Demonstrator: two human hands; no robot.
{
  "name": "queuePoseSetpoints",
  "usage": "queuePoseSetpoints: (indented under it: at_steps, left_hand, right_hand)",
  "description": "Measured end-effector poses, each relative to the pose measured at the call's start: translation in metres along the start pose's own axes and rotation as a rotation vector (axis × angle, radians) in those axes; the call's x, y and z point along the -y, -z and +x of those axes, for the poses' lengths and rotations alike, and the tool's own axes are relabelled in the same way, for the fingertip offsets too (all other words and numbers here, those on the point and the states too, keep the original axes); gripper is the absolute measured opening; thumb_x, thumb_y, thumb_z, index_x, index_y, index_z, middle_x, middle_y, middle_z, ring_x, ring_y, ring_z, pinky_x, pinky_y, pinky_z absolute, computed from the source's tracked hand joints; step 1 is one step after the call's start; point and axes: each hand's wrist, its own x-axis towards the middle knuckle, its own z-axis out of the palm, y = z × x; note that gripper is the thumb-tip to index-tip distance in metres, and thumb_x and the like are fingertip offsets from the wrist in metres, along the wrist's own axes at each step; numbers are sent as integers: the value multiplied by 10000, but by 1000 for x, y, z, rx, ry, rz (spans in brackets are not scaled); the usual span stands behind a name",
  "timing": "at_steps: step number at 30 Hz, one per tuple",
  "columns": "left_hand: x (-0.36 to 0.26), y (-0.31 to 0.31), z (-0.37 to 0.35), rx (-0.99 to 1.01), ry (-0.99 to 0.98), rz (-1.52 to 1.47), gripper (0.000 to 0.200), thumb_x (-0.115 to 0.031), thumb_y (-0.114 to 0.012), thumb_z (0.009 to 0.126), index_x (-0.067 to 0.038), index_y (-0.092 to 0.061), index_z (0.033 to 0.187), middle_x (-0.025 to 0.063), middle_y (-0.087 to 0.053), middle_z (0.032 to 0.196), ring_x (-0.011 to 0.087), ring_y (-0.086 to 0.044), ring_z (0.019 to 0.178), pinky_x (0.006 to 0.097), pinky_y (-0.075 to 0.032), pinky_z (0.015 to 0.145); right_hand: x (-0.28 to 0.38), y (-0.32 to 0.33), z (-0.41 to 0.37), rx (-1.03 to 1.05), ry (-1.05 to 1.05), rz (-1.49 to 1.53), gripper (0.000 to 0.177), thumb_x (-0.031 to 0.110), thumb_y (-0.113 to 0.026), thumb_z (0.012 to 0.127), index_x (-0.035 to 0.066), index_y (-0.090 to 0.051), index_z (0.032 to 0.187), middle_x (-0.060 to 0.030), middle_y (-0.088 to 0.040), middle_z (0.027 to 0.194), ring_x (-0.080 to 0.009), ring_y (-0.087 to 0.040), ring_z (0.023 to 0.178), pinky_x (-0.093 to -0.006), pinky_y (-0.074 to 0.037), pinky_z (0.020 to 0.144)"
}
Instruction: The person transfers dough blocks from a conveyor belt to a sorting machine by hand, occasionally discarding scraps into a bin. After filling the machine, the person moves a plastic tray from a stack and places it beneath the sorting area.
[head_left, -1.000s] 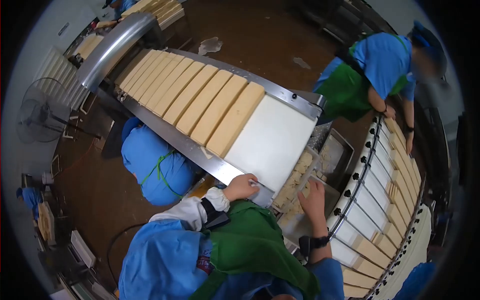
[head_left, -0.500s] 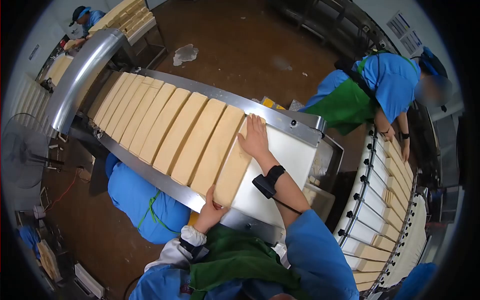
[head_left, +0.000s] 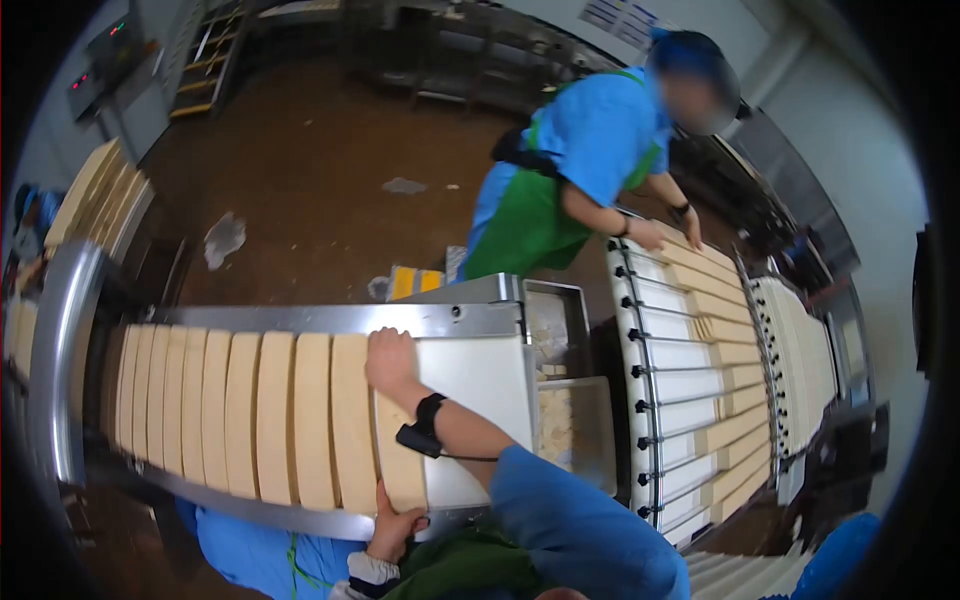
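A row of long pale-yellow slabs (head_left: 276, 420) lies side by side across the conveyor in front of me. On the rightmost slab (head_left: 402, 455), my right hand (head_left: 392, 362) rests at its far end, fingers over the edge and a black device on the wrist. The near end of the same slab is held by my left hand (head_left: 393, 522), thumb on one side and fingers at the end. To the right of that slab lies the bare white belt (head_left: 475, 385).
A co-worker (head_left: 590, 150) in blue and green bends over a second conveyor (head_left: 632, 400) with divided slabs at right. Metal trays (head_left: 605, 420) of scraps stand between the conveyors. Another person (head_left: 260, 550) in blue is beside the near rail. A curved metal guard (head_left: 62, 360) stands left.
The view has turned to the right, so the conveyor lies level and the co-worker appears nearer the middle. Both my hands remain at the ends of the last slab.
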Motion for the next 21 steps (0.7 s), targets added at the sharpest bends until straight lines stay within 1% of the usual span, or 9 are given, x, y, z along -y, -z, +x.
queuePoseSetpoints:
  at_steps: [6,8,9,12,15,18,19,20,21]
  left_hand:
    - [-9,-12,3,-76,101,109,944,120,-639,742,-212,-121,1458,128,-600,1015,175,-631,641,269,-539,481]
    - [-9,-17,6,-51,32,254,924,31,-704,725,-192,-168,1444,144,-625,984,231,-657,684,318,-548,520]
    - [-8,-20,9,-38,-3,323,918,-14,-737,716,-182,-192,1436,153,-637,969,259,-669,705,342,-552,539]
    - [10,-6,38,-14,-522,977,936,-222,-818,658,-152,-267,1411,202,-654,1000,359,-680,834,421,-554,671]
    - [-20,-32,26,-30,-451,1115,973,-379,-839,591,-141,-325,1383,228,-660,1021,410,-657,933,457,-532,792]
    - [-25,-44,29,-124,-437,1198,952,-365,-835,586,-150,-349,1376,218,-669,996,412,-661,905,467,-536,760]
    - [-28,-51,32,-208,-441,1225,922,-354,-835,580,-143,-377,1352,217,-669,992,415,-660,901,473,-535,757]
    - [-28,-58,33,-274,-435,1263,892,-343,-836,575,-137,-404,1327,215,-669,987,418,-659,896,478,-535,753]
    - [-22,-60,29,-332,-426,1308,862,-332,-836,569,-131,-431,1303,214,-669,982,421,-658,892,484,-534,749]
  right_hand:
    - [-15,-14,3,137,-62,37,255,187,-552,776,39,-632,969,-139,-616,1006,-257,-554,1012,-469,-383,833]
    - [-41,-3,-15,132,-174,-125,305,219,-557,789,39,-648,1017,-152,-611,1070,-269,-542,1058,-474,-385,883]
    - [-65,4,-18,232,-241,-82,386,278,-580,779,32,-652,1067,-151,-606,1098,-268,-540,1062,-488,-385,925]
    - [-143,51,-65,224,-410,89,593,464,-695,712,3,-601,1072,-175,-599,1104,-304,-535,1091,-457,-437,898]
    - [-203,73,-105,511,-544,470,980,525,-835,547,6,-450,1284,-237,-547,1243,-427,-499,1194,-524,-427,964]
    - [-227,77,-148,631,-203,409,1138,436,-903,461,78,-365,1398,-264,-516,1281,-448,-471,1224,-511,-424,978]
    - [-222,83,-159,617,-153,356,1253,359,-925,394,222,-290,1466,-254,-521,1251,-441,-488,1193,-507,-435,968]
    - [-229,57,-177,546,-46,309,1026,335,-872,495,287,-396,1403,-213,-547,1147,-420,-523,1114,-517,-451,920]
    - [-222,52,-196,284,-86,330,662,300,-758,665,290,-523,1283,-188,-540,1039,-402,-543,1016,-518,-467,822]
